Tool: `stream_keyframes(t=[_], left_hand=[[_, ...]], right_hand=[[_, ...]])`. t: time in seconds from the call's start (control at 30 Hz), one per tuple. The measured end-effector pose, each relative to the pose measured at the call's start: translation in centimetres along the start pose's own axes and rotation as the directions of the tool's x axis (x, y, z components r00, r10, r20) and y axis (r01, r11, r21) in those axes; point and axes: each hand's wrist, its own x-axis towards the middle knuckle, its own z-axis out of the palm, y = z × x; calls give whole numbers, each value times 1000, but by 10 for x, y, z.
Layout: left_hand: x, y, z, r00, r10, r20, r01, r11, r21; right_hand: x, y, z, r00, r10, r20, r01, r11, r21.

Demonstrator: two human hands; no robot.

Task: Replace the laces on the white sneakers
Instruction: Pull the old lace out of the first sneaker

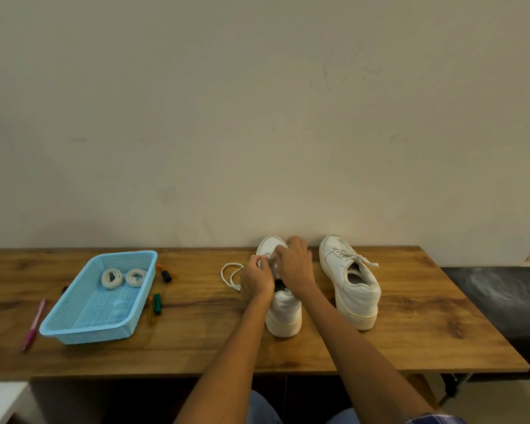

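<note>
Two white sneakers stand on the wooden table (196,347), toes toward the wall. The left sneaker (283,313) is under both my hands. My left hand (256,278) pinches its lace (229,275), which trails in a loop onto the table to the left. My right hand (294,264) has its fingers curled over the eyelet area and toe, hiding what they hold. The right sneaker (351,280) stands alone, still laced. Two coiled white laces (111,278) (136,276) lie in a blue basket (74,328) at the left.
Markers lie beside the basket: one black-capped (165,275), one green-capped (156,302), and an orange one (150,313). A pink pen (34,325) lies near the table's left edge. A dark bench (502,301) adjoins the table's right end. The wall runs right behind the table.
</note>
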Motion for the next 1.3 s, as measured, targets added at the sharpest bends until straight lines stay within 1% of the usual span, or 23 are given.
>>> stream_keyframes(t=[0.07,0.13,0.2,0.3,0.37,0.4,0.47,0.53,0.57,0.6,0.67,0.73,0.8,0.83,0.87,0.9,0.93,1.0,1.07,1.13,1.2,1.27,1.3], left_hand=[[0,0,0,1000,-1,-3,1,1000,-1],[1,-1,1,1000,-5,-3,5,1000,-4],[1,-1,3,1000,-3,-3,3,1000,4],[-1,0,1,1000,-6,-6,6,1000,1],[0,1,2,1000,-8,-7,8,1000,-3],[0,0,1,1000,-8,-5,8,1000,-3],[0,-1,1,1000,-3,1,3,1000,-3],[2,-1,1,1000,-1,-2,1,1000,7],[2,-1,1,1000,-4,-1,4,1000,12],[2,-2,2,1000,-9,2,8,1000,15],[2,-2,2,1000,-10,1,10,1000,19],[1,-1,2,1000,4,-4,-4,1000,17],[1,-1,2,1000,13,-8,-12,1000,12],[0,0,1,1000,14,-10,-14,1000,13],[-1,0,1,1000,16,-10,-16,1000,16],[-1,0,0,1000,21,-11,-21,1000,22],[-1,0,0,1000,25,-10,-25,999,27],[-1,2,-1,1000,27,-11,-27,999,33],[-1,2,-2,1000,29,-8,-28,999,39],[-2,2,-2,1000,30,-8,-29,999,45],[-3,2,-1,1000,27,-7,-27,999,37],[-3,3,-1,1000,15,-11,-14,999,35],[-2,3,-1,1000,12,-13,-12,999,34]], right_hand=[[-2,1,-1,968,116,-223,-100,991,84],[-3,2,-1,944,192,-268,-182,981,62],[-1,2,0,976,165,-145,-167,986,-6],[1,-2,0,994,50,94,-37,990,-136],[1,-2,-2,990,24,136,-6,991,-134],[0,-1,-2,996,17,92,-6,994,-112],[-1,-2,-1,985,37,-170,-49,997,-66],[-3,-1,0,910,193,-368,-187,981,52],[-3,1,0,873,259,-413,-236,966,106],[-3,2,1,863,298,-407,-267,955,132],[-1,4,3,916,248,-314,-234,969,83],[0,1,2,988,117,-98,-121,992,-38],[1,-1,1,996,20,81,-12,994,-105],[2,-1,-1,992,8,124,4,995,-102],[2,0,0,994,10,107,-3,997,-74],[2,1,1,999,22,29,-21,999,-41],[2,2,4,991,59,-121,-60,998,-8],[-1,0,3,914,237,-329,-221,972,83],[-1,2,4,848,330,-415,-297,944,145],[-1,4,5,903,278,-329,-251,960,122],[0,2,4,981,147,-128,-147,989,10],[1,-1,3,996,37,87,-28,994,-106],[2,-2,3,988,24,152,-2,990,-140]])
